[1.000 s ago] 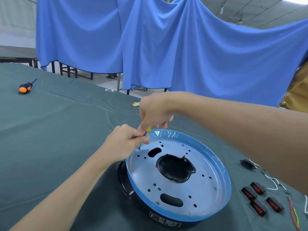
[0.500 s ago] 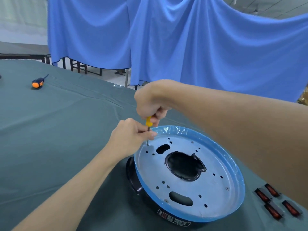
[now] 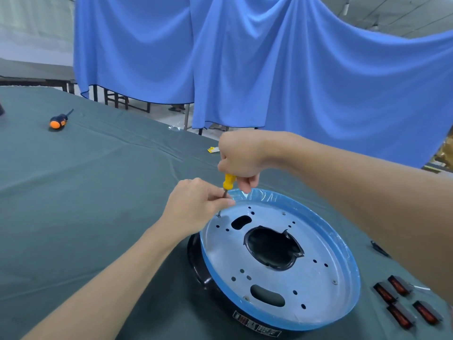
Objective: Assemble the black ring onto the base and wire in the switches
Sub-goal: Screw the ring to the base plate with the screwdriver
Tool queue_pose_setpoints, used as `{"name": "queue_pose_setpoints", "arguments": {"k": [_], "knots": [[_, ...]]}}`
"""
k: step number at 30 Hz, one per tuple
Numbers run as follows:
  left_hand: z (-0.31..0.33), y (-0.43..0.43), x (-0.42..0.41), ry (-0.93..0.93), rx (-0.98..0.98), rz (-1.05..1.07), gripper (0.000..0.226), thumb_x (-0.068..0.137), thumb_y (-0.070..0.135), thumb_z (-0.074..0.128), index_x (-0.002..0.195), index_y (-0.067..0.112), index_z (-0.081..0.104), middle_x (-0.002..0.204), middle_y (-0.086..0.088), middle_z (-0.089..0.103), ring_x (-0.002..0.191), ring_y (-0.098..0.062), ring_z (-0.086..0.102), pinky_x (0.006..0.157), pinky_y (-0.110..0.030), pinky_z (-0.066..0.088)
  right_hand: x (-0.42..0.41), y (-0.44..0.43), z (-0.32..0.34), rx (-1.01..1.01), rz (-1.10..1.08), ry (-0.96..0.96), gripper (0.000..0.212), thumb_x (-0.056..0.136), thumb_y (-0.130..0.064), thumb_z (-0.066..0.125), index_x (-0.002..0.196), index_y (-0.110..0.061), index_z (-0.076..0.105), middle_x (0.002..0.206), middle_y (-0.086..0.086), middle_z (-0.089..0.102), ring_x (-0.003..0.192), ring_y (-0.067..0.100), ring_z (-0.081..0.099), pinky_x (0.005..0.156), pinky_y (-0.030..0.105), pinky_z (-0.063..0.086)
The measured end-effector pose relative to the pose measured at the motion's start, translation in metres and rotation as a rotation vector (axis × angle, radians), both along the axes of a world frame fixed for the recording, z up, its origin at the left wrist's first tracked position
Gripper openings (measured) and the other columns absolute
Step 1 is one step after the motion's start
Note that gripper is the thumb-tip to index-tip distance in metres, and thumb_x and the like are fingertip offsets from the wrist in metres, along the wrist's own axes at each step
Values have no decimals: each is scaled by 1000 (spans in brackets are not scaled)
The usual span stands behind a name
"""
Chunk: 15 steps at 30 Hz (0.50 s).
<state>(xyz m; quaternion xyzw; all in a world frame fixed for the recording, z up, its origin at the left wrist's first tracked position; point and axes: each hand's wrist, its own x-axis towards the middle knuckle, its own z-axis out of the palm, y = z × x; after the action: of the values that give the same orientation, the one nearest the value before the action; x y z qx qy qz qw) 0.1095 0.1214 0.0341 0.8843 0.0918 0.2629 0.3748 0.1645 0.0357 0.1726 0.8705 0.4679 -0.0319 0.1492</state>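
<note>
Ring-fastening stage. The right hand (image 3: 241, 155) grips a yellow-handled screwdriver (image 3: 229, 180). The left hand (image 3: 196, 204) has its fingers (image 3: 225, 203) pinching the shaft, tip on a screw (image 3: 219, 215). The black ring (image 3: 194, 258) sits under the base (image 3: 318, 288). The red switches (image 3: 404, 305) lie on the tabletop (image 3: 98, 192), apparently unwired.

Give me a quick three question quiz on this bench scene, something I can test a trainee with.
1. True or false: the right hand grips the yellow screwdriver by its handle.
2. What does the left hand pinch? A) the screwdriver's shaft B) a switch C) the cloth
3. How many red switches lie on the table beside the base?
Key: 1 true; 2 A; 3 four.
</note>
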Motion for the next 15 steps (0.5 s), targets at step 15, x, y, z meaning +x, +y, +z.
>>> {"name": "queue_pose_setpoints", "arguments": {"k": [15], "knots": [[2,0,0,40,45,11,20,88,35,70,79,20,78,63,-9,63,65,-26,47,63,-33,45,3,-6,-5,182,-105,92,34,96,-13,45,63,-11,50,31,-11,51,28,2,48,36,10,40]]}}
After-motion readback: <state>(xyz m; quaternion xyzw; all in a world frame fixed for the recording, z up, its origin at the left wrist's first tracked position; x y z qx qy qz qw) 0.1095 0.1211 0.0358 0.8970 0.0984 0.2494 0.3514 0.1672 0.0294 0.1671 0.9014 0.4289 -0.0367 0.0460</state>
